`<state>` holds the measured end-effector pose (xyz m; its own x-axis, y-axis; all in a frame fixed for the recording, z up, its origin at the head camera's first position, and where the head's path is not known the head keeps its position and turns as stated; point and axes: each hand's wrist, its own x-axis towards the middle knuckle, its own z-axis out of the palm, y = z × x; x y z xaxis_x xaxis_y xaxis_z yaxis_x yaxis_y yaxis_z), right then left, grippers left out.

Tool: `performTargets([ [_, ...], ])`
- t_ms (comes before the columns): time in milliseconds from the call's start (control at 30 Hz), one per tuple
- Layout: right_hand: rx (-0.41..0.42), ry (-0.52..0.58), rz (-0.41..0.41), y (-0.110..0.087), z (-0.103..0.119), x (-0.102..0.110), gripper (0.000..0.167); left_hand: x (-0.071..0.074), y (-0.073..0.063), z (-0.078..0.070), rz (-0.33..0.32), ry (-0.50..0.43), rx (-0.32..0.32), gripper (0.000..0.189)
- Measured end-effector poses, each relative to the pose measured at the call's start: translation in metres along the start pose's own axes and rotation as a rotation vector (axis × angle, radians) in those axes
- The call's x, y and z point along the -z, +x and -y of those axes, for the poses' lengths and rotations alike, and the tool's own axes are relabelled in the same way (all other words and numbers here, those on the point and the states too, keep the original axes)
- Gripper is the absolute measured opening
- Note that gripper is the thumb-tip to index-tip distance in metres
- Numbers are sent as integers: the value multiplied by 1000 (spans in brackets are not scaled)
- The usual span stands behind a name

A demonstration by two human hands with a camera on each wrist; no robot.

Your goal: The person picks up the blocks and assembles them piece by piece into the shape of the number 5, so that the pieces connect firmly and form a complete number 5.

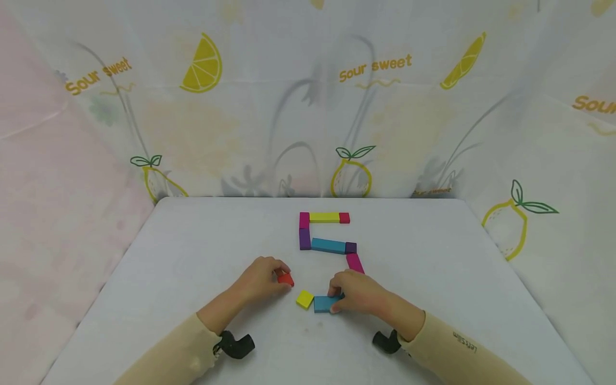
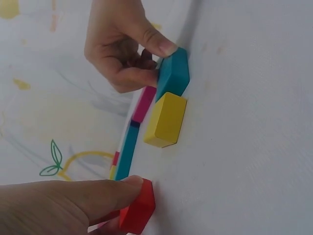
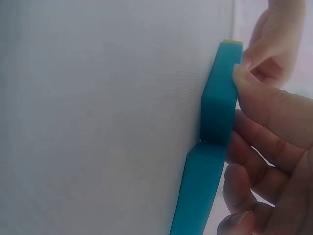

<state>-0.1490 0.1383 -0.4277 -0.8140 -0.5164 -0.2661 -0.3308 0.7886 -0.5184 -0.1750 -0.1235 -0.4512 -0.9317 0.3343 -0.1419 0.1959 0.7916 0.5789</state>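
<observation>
My left hand [image 1: 262, 277] pinches a small red block [image 1: 286, 279] between thumb and fingers; whether it touches the table I cannot tell. With thumb and fingertips, my right hand [image 1: 362, 293] grips a blue block [image 1: 323, 304] lying on the table. A short yellow block [image 2: 166, 119] sits at the left end of that blue block, turned at an angle, touching it or nearly so. The right wrist view shows another blue block [image 3: 199, 188] against the gripped one's other end; my right hand hides it in the head view.
Beyond my hands, a bent line of blocks lies on the white table [image 1: 202, 235]: red [image 1: 344, 217], long yellow [image 1: 324, 217], magenta [image 1: 304, 220], purple [image 1: 305, 239], long blue [image 1: 329, 246], dark purple [image 1: 351, 247], and magenta [image 1: 355, 263] partly behind my right hand. A lemon-print cloth [image 1: 269, 117] hangs behind.
</observation>
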Motion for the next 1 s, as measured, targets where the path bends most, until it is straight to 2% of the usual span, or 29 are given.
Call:
performTargets([
  [267, 2, -1, 3, 1, 0, -1, 19, 5, -2, 3, 34, -5, -18, 35],
  [667, -3, 0, 6, 2, 0, 0, 18, 5, 0, 10, 98, -15, -114, 34],
  [1000, -20, -3, 21, 3, 1, 1, 19, 1, 1, 9, 108, -17, -125, 36],
])
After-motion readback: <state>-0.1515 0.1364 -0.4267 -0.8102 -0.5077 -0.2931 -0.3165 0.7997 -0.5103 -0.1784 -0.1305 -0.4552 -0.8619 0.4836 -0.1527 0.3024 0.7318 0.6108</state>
